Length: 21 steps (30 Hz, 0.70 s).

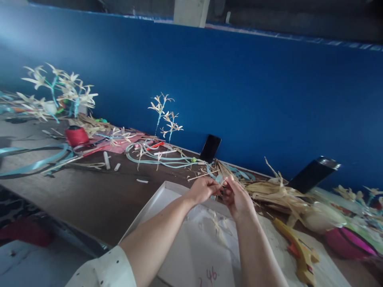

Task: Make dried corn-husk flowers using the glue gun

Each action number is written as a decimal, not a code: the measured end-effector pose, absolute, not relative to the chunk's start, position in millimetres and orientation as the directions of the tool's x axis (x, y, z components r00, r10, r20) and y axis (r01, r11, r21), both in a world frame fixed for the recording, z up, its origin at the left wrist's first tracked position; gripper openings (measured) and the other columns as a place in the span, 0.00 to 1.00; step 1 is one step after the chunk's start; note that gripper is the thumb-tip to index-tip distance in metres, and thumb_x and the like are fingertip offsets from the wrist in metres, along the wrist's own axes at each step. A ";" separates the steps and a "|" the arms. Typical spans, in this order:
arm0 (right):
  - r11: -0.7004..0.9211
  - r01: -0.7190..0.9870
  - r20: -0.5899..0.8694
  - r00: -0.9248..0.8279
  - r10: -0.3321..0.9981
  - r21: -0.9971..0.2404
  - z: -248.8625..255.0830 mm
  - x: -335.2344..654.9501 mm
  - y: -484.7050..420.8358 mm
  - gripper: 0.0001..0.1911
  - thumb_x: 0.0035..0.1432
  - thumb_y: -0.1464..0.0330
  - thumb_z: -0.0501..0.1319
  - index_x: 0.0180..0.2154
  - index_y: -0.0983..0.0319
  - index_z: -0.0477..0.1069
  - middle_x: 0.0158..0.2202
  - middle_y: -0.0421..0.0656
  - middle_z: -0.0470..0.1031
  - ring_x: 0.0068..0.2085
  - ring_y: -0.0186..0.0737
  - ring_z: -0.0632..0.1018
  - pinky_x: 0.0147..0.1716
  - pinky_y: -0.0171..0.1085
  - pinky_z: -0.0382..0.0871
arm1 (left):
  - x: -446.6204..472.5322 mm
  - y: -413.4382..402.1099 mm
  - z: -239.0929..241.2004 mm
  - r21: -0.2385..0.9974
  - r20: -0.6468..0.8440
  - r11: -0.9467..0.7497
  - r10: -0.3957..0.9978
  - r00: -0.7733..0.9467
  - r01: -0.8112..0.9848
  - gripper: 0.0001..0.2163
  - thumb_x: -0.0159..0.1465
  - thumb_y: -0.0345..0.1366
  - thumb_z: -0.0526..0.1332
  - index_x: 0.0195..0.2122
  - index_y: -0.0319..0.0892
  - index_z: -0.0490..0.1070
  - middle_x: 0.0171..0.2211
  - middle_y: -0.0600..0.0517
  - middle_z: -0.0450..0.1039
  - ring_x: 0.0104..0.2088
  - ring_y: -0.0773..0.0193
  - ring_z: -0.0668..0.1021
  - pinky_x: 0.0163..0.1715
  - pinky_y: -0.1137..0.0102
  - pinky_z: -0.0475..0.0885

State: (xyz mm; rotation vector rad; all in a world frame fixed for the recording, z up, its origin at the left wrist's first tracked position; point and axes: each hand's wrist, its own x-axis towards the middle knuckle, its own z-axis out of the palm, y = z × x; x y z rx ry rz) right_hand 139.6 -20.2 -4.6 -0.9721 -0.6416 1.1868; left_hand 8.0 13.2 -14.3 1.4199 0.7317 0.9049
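Over the far edge of a shallow white box lid (166, 185), my left hand (203, 190) and my right hand (237, 197) meet, both with fingers pinched together. Something small is between their fingertips; pale blue shows around it, but its kind is too small to make out. A pale dried-husk flower (216, 226) lies on white paper in the lid, partly beside my right forearm. Just beyond my fingers are dry husk strips (266, 191) and light blue ribbon (242, 173).
A phone (210, 148) leans against the blue partition (254, 99). Husk flowers (161, 107) stand at the back, with more (68, 87) at left. A yellow glue gun (299, 251) lies at right, near a dark bottle (312, 174). Red thread (77, 136) stands at left.
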 end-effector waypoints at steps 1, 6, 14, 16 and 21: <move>0.091 -0.467 -0.058 0.296 0.953 -0.880 -5.6 139.7 -19.7 0.15 0.37 0.63 0.72 0.27 0.62 0.71 0.23 0.35 0.70 0.18 0.23 0.62 0.13 0.25 0.54 | 8.0 12.6 -13.9 0.995 0.098 -0.066 0.858 0.505 -0.080 0.16 0.52 0.47 0.62 0.31 0.37 0.75 0.25 0.50 0.74 0.26 0.67 0.72 0.29 0.74 0.64; 0.145 -0.475 -0.028 0.338 0.941 -0.868 -7.5 142.5 -18.0 0.16 0.36 0.64 0.72 0.22 0.62 0.67 0.20 0.34 0.67 0.17 0.24 0.62 0.14 0.26 0.57 | 8.4 9.8 -11.6 0.992 0.116 -0.069 0.844 0.524 -0.108 0.18 0.51 0.49 0.62 0.31 0.37 0.75 0.24 0.50 0.73 0.26 0.67 0.72 0.30 0.74 0.64; 0.127 -0.496 -0.046 0.322 0.946 -0.859 -2.8 146.6 -19.3 0.16 0.37 0.63 0.71 0.31 0.60 0.74 0.26 0.37 0.72 0.18 0.24 0.63 0.15 0.27 0.60 | 6.6 9.8 -7.4 0.978 0.100 0.002 0.872 0.479 -0.208 0.18 0.51 0.48 0.63 0.32 0.36 0.74 0.24 0.51 0.72 0.25 0.69 0.70 0.28 0.74 0.63; 0.129 -0.496 -0.036 0.308 0.951 -0.859 -2.5 145.3 -19.9 0.16 0.37 0.65 0.71 0.33 0.60 0.75 0.29 0.38 0.73 0.19 0.24 0.64 0.15 0.27 0.60 | 4.9 12.5 -6.7 0.971 0.088 0.016 0.904 0.419 -0.239 0.17 0.52 0.47 0.63 0.33 0.36 0.74 0.25 0.51 0.73 0.25 0.69 0.71 0.29 0.74 0.64; 0.133 -0.518 -0.020 0.280 0.960 -0.845 -1.9 143.0 -21.8 0.17 0.39 0.67 0.71 0.36 0.60 0.76 0.33 0.38 0.74 0.21 0.23 0.65 0.17 0.25 0.60 | 3.4 20.9 -10.0 0.952 0.090 0.015 0.942 0.325 -0.307 0.16 0.52 0.45 0.64 0.33 0.37 0.75 0.25 0.51 0.73 0.26 0.70 0.71 0.29 0.75 0.63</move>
